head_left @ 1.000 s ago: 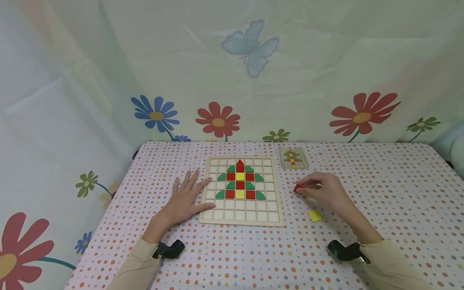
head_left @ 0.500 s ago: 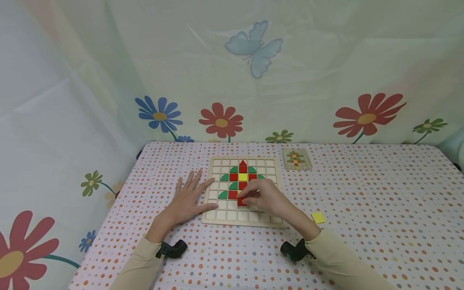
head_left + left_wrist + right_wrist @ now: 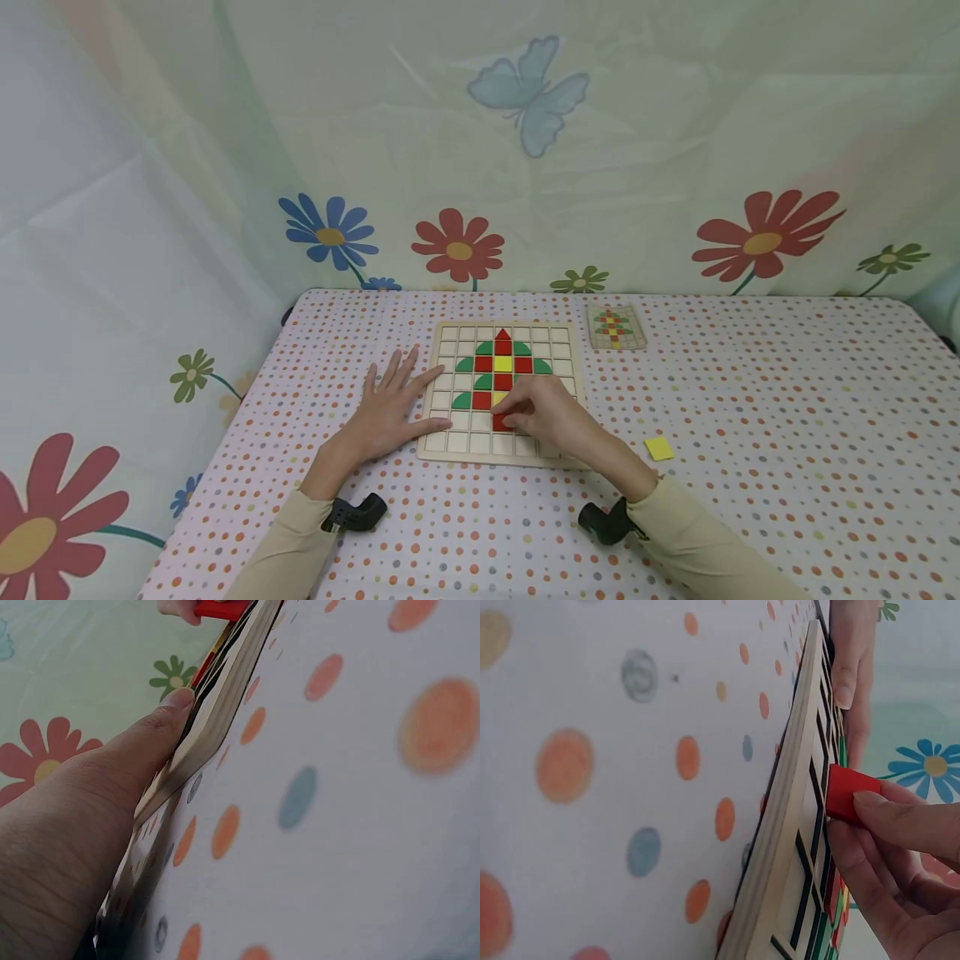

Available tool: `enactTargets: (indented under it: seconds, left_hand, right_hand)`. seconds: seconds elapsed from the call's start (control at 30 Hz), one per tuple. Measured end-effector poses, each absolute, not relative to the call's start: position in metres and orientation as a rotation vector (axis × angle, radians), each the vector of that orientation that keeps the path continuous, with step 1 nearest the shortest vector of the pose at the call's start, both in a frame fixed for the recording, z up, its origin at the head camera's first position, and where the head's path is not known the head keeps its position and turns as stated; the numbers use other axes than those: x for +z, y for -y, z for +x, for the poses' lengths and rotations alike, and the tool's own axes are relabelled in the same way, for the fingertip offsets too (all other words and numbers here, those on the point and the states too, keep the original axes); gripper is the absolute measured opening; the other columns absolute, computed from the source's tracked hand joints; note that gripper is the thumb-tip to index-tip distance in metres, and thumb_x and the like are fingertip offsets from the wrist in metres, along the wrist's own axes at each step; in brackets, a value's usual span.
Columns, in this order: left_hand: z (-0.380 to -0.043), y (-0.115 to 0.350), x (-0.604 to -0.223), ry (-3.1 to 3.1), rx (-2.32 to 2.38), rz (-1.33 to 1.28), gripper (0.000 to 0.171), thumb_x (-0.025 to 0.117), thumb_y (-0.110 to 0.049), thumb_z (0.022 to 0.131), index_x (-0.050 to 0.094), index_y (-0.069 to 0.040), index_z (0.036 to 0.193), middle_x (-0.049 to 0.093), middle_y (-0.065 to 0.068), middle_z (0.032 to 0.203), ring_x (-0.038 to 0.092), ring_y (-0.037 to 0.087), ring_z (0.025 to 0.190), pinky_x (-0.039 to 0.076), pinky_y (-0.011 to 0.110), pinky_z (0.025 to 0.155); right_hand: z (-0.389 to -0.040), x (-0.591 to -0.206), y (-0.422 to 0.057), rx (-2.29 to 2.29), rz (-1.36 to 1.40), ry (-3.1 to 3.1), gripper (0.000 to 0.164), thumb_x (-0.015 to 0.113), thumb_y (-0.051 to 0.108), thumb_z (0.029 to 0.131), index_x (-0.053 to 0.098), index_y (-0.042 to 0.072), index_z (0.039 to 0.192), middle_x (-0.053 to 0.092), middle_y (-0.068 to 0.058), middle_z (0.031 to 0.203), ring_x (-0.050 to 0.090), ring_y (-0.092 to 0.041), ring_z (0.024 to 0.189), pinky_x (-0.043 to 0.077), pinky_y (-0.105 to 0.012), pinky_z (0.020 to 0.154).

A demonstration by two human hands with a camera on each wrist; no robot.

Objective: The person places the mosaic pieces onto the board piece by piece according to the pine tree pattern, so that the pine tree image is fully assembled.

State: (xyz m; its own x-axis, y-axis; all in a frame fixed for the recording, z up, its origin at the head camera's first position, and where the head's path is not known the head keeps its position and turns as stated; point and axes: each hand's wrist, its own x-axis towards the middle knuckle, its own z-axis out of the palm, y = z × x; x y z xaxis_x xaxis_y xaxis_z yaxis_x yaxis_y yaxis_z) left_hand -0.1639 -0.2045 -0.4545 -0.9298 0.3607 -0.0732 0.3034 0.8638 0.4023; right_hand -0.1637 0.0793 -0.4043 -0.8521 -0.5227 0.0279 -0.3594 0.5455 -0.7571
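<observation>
A wooden grid board lies on the table, with red, yellow and green tiles set in a tree shape. My right hand pinches a red square tile between thumb and fingers. In the right wrist view this tile stands tilted, its lower edge at the board's surface; from the head it is over the cell below the lower yellow tile. My left hand lies with spread fingers at the board's left side, thumb and index finger touching its frame. The right hand hides some tiles on the board's right half.
One loose yellow square tile lies on the dotted tablecloth right of the board. A small picture card with a matching tree pattern sits beyond the board's upper right corner. A flowered curtain hangs behind the table.
The right hand has carried the red tile leftward from beside the board to a cell below the yellow tile. Since half a second ago it has barely moved. The left hand stays in place.
</observation>
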Motion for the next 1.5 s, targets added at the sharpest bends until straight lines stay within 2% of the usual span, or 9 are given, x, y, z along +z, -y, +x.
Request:
enactTargets:
  seconds: [0.27, 0.67, 1.0, 1.13, 1.27, 1.5]
  left_hand:
    - [-0.162, 0.205, -0.456, -2.89, 0.586, 0.519, 0.09, 0.065, -0.068, 0.093, 0.033, -0.027, 0.166, 0.0, 0.011, 0.176, -0.009, 0.036, 0.161, -0.008, 0.068, 0.123]
    - [-0.165, 0.203, -0.454, -2.907, 0.581, 0.531, 0.089, 0.064, -0.067, 0.093, 0.034, -0.026, 0.166, 0.001, 0.012, 0.176, -0.008, 0.037, 0.161, -0.008, 0.068, 0.123]
    - [-0.165, 0.202, -0.453, -2.919, 0.592, 0.539, 0.089, 0.065, -0.067, 0.092, 0.036, -0.026, 0.165, 0.002, 0.012, 0.176, -0.006, 0.038, 0.161, -0.006, 0.069, 0.123]
    - [-0.165, 0.202, -0.452, -2.917, 0.596, 0.535, 0.09, 0.065, -0.067, 0.092, 0.035, -0.026, 0.165, 0.002, 0.012, 0.176, -0.007, 0.038, 0.161, -0.007, 0.068, 0.123]
    - [-0.164, 0.202, -0.452, -2.913, 0.599, 0.529, 0.09, 0.066, -0.067, 0.092, 0.035, -0.026, 0.165, 0.002, 0.012, 0.176, -0.007, 0.038, 0.161, -0.007, 0.068, 0.123]
    - [-0.162, 0.203, -0.453, -2.91, 0.608, 0.516, 0.09, 0.066, -0.067, 0.091, 0.036, -0.025, 0.165, 0.003, 0.013, 0.176, -0.006, 0.039, 0.161, -0.007, 0.069, 0.123]
  right_hand:
    - [-0.16, -0.402, -0.075, -1.135, -0.74, -2.624, 0.015, 0.079, -0.009, 0.087, 0.084, 0.002, 0.096, 0.072, -0.002, 0.089, 0.062, -0.01, 0.082, 0.052, -0.022, 0.067]
    - [-0.158, -0.391, -0.06, -0.836, -0.732, -2.757, 0.016, 0.08, -0.01, 0.085, 0.083, -0.002, 0.099, 0.069, -0.004, 0.086, 0.066, -0.019, 0.085, 0.058, -0.026, 0.074]
    - [-0.158, -0.389, -0.057, -0.696, -0.819, -2.804, 0.012, 0.077, -0.011, 0.088, 0.083, -0.002, 0.095, 0.075, -0.01, 0.094, 0.072, -0.023, 0.093, 0.062, -0.032, 0.083]
    - [-0.158, -0.391, -0.066, -0.812, -0.868, -2.749, 0.013, 0.076, -0.011, 0.089, 0.082, -0.003, 0.097, 0.076, -0.009, 0.093, 0.072, -0.022, 0.093, 0.062, -0.031, 0.081]
    - [-0.158, -0.39, -0.086, -0.975, -0.944, -2.635, 0.015, 0.074, -0.006, 0.093, 0.081, -0.001, 0.105, 0.079, -0.007, 0.102, 0.072, -0.018, 0.094, 0.06, -0.029, 0.078]
    - [-0.157, -0.383, -0.135, -1.026, -0.979, -2.631, 0.019, 0.08, 0.003, 0.092, 0.081, 0.008, 0.11, 0.077, -0.001, 0.11, 0.07, -0.022, 0.105, 0.06, -0.043, 0.087]
